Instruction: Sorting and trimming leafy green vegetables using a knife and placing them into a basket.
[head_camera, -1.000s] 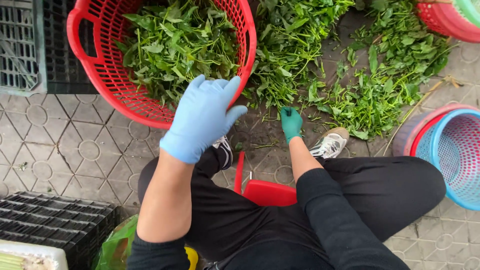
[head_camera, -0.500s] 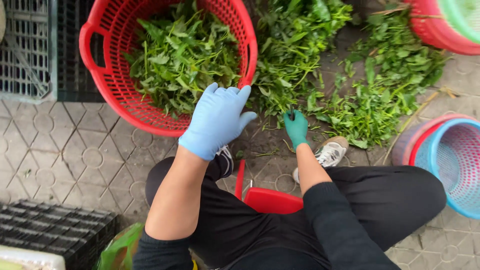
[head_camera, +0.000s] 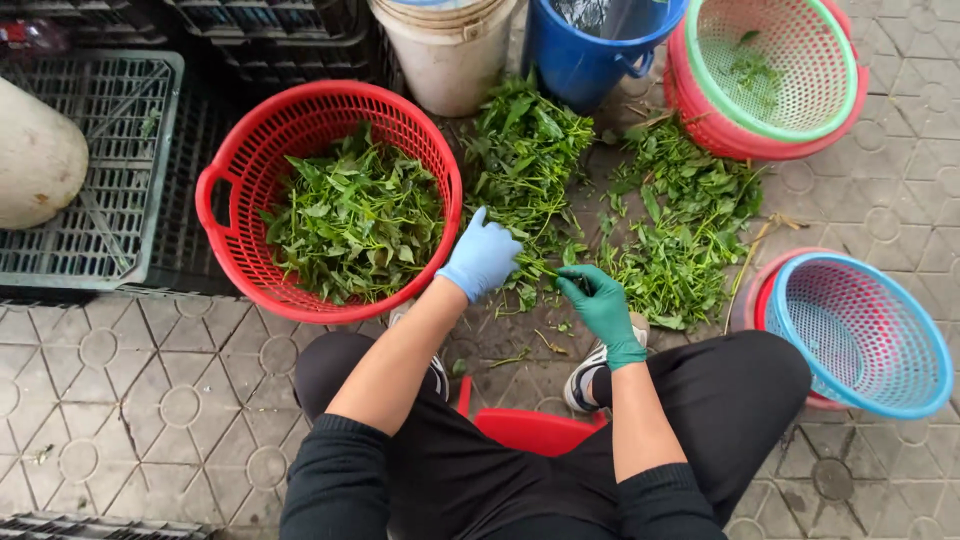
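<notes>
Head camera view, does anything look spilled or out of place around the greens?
Loose leafy greens lie in heaps straight on the paved ground, outside the red basket. Bare stems and scraps are scattered beside them. The gloves differ: left hand blue, right hand green.

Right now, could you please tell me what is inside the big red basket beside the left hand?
The red basket holds a loose heap of green leaves, filling most of it. Its mesh wall shows around the edges, but the leaves cover the bottom, so anything beneath them is hidden.
</notes>
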